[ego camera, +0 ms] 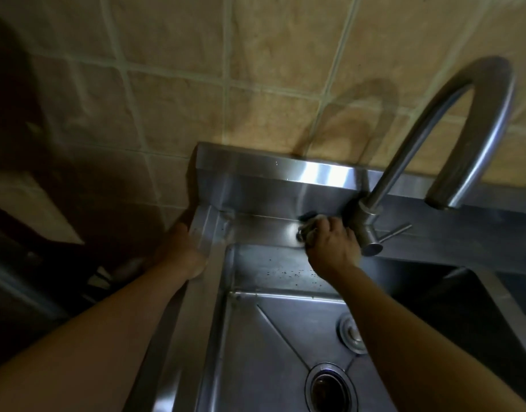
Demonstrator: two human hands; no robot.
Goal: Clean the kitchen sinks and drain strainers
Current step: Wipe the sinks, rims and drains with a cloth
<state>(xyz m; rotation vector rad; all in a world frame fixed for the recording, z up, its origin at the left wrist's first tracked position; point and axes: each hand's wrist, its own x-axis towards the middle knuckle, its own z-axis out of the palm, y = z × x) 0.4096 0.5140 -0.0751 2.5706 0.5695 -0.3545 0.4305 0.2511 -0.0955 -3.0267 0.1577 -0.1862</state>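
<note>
The step in hand looks like scrubbing the back ledge of the sink (pixel 214 337) — the flat steel strip between the basin and the upstand against the tiled wall (pixel 256 69). The right hand (pixel 333 245) is curled round a small scrubber (pixel 305 230), greyish with a dark part at its far end, and presses it down on that ledge just left of the tap (pixel 371 230) base. The left hand (pixel 181 251) lies over the sink's left rim near the back left corner, fingers bent over the outer edge, seemingly as a brace. Dark specks dot the basin's back wall below the ledge, so that wall is not yet clean. On the basin floor, near the front right corner, sits the open drain (pixel 327 388), with a strainer (pixel 352 334) lying beside it — half hidden by the right forearm. A second basin (pixel 452 307) lies dark to the right. The next move, as I judge it, calls for working the scrubber along the ledge and down onto the specked wall, with firm pressure.
</note>
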